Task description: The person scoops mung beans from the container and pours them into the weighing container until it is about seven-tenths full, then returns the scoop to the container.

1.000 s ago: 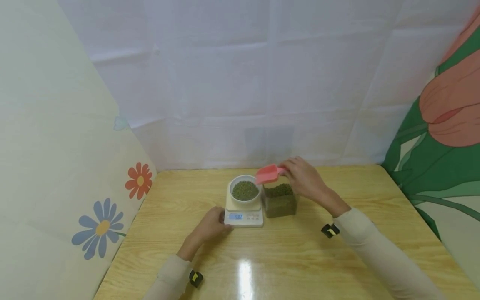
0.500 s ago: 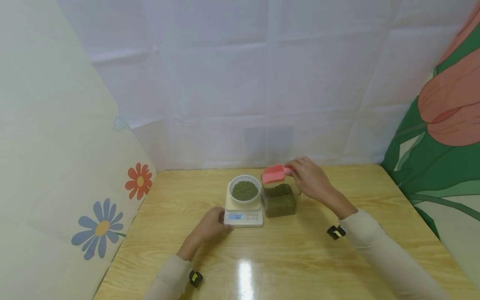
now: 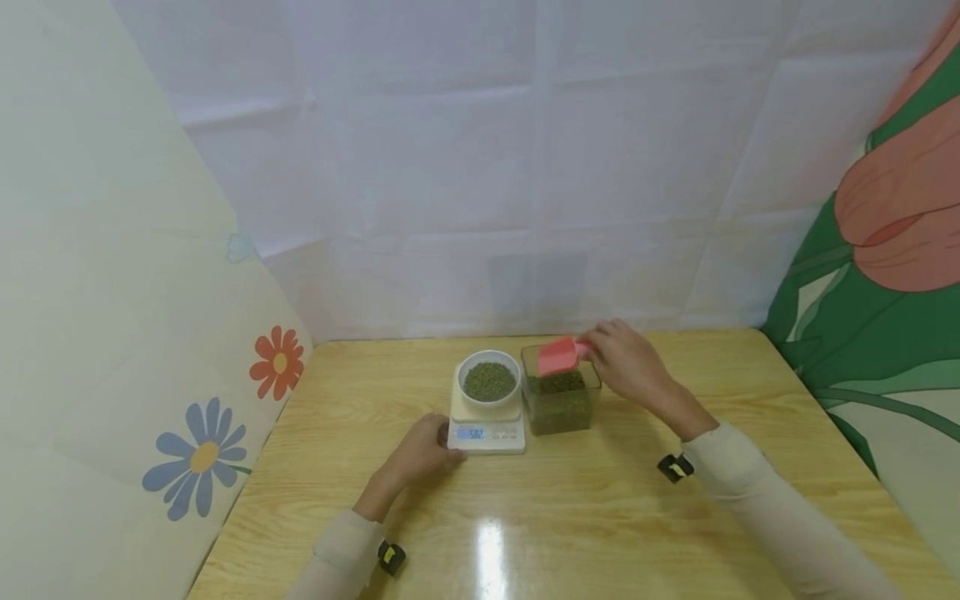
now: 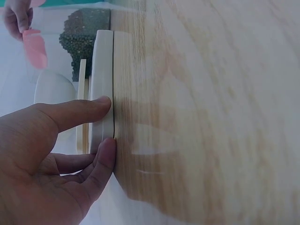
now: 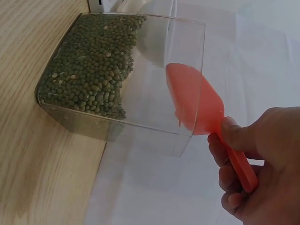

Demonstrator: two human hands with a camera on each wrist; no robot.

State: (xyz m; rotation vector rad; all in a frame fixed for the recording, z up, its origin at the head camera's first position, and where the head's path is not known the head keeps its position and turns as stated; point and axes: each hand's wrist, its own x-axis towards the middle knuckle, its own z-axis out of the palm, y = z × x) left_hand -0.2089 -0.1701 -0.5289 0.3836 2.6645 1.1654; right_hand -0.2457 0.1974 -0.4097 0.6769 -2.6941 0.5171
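Observation:
With thumb and fingers, my left hand (image 3: 422, 450) holds the front left corner of a white kitchen scale (image 3: 512, 441). On the scale sits a white bowl (image 3: 462, 393) with green mung beans (image 3: 490, 382) in it. My right hand (image 3: 628, 363) grips the handle of a pink scoop (image 5: 194, 101). Its blade hangs inside the mouth of a clear square container (image 5: 159, 117), above the mung beans (image 5: 89, 65) heaped there. No beans show on the scoop. The container stands close to the right side of the scale, and the scale's lit display shows small blurred digits.
The wooden table (image 3: 360, 375) ends at a white cloth backdrop (image 3: 420, 275) close behind the bowl and container. Flower-printed panels (image 3: 204, 457) flank the table on both sides. A bright light reflection lies on the table near the front.
My right hand has moved right, away from the bowl, then down, bringing the scoop into the container's mouth. My left hand and the scale have stayed in place.

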